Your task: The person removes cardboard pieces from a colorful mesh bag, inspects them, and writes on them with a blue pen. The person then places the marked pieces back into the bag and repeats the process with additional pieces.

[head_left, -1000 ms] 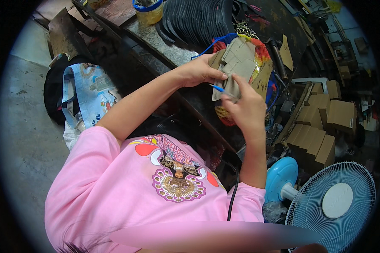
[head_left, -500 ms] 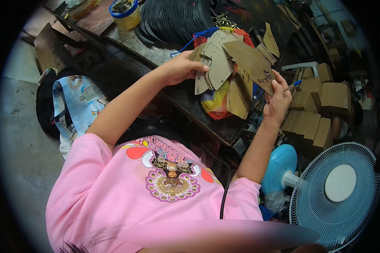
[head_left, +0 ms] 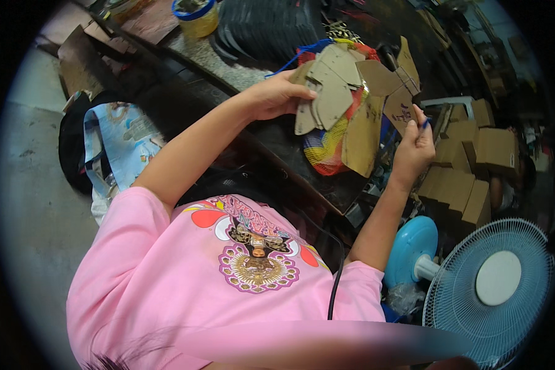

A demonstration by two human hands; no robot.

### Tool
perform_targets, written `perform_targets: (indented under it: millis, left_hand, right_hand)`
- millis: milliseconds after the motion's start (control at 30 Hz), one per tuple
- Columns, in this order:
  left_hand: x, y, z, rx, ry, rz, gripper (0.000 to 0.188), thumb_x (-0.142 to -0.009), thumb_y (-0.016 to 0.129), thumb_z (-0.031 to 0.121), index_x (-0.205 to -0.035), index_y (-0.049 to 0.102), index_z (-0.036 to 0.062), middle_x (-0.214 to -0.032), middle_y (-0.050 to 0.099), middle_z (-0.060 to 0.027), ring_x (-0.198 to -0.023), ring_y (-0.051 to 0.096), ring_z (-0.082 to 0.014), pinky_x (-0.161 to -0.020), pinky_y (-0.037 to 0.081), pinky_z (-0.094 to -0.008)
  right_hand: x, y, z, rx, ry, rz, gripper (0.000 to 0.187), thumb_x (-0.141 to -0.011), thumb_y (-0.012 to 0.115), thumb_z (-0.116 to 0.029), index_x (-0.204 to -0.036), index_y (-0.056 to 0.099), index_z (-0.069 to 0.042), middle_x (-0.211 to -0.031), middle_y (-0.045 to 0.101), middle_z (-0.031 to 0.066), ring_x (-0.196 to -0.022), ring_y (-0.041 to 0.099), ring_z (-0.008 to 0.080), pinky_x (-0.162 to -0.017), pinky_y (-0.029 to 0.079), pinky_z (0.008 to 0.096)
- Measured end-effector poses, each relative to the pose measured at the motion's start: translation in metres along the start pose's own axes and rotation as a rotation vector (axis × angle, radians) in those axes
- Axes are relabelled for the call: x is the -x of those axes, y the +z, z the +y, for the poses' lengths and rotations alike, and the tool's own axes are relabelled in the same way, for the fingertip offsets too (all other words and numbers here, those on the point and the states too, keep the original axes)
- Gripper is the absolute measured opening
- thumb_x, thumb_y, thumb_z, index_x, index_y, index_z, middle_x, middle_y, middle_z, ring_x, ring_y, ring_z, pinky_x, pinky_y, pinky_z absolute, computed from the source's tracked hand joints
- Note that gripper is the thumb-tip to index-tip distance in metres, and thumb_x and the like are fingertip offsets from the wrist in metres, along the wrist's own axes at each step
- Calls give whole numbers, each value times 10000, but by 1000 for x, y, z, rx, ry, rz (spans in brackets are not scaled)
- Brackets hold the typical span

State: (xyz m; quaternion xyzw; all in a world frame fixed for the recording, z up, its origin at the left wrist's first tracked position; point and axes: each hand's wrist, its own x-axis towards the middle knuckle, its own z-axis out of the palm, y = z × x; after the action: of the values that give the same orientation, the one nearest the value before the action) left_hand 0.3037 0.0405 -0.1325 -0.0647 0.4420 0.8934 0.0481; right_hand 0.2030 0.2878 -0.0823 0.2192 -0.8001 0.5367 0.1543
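My left hand [head_left: 276, 96] grips a fan of flat brown cardboard cut-outs [head_left: 332, 92] by their left edge, above the dark workbench [head_left: 271, 139]. More cardboard pieces [head_left: 385, 83] spread to the right, and a long one [head_left: 361, 140] hangs down. My right hand [head_left: 413, 147] is raised beside the right edge of the fan. It pinches a thin blue object [head_left: 425, 122], and its fingertips touch the cardboard. Behind the pieces lies a red and yellow mesh bag [head_left: 322, 151].
A blue fan [head_left: 493, 285] stands at the lower right, with stacked cardboard boxes [head_left: 468, 157] behind it. A yellow tub with a blue rim [head_left: 195, 13] and a black stack [head_left: 266, 26] sit on the bench. A light blue bag [head_left: 114, 148] lies on the floor at left.
The cardboard pieces, held together as one bundle by both hands, have fanned out. My right hand has moved away to the right, and my left hand keeps the left edge.
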Motion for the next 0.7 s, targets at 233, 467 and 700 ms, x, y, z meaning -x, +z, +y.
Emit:
perform_targets:
  millis: [233,467,700]
  left_hand:
    - [4,-1,-7,-84,60,-66,614,-866,701,95,-1414,425,89,-1229,599,-49,-1109,597,-162,-948,513,-398]
    - [4,2,-7,-79,81,-27,577,-862,703,100,-1384,460,80,-1218,606,-47,-1086,607,-158,-932,518,-379]
    - [2,20,-15,-251,127,50,584,-820,759,151,-1336,497,68,-1164,640,-50,-1027,636,-149,-840,553,-340]
  right_hand:
    - [30,49,-33,413,-233,-482,406,-773,776,-231,-1116,634,-67,-1108,670,170,-1031,645,365,-834,523,415]
    - [18,41,-29,275,-113,-544,558,-686,856,-238,-1171,633,-75,-1078,678,147,-998,665,304,-854,516,383]
    - [11,41,0,-185,198,-556,400,-824,768,-99,-1182,639,25,-1087,682,95,-1010,630,133,-894,479,263]
